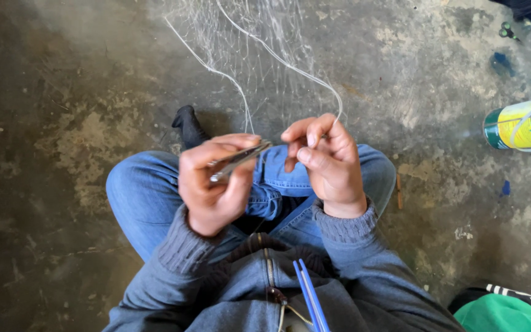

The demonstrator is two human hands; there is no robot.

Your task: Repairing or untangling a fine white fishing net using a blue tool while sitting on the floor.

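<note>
Tension looks the risk: left hand (213,184) clamps a slim metal tool (238,161), right hand (327,163) pinches white line (290,67) (fine net (259,37) beyond), which could slip or snag.

The spool (527,125) and green cloth (505,313) are cut off by the edges.

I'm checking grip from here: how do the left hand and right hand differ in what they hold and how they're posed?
The left hand is closed in a fist around a slim metal tool that points toward the right hand; the right hand holds no tool and pinches thin white line with its fingers. The left hand sits slightly lower, the right slightly higher. Both are raised above the lap in blue jeans, close together, at the edge of the fine net.
</note>
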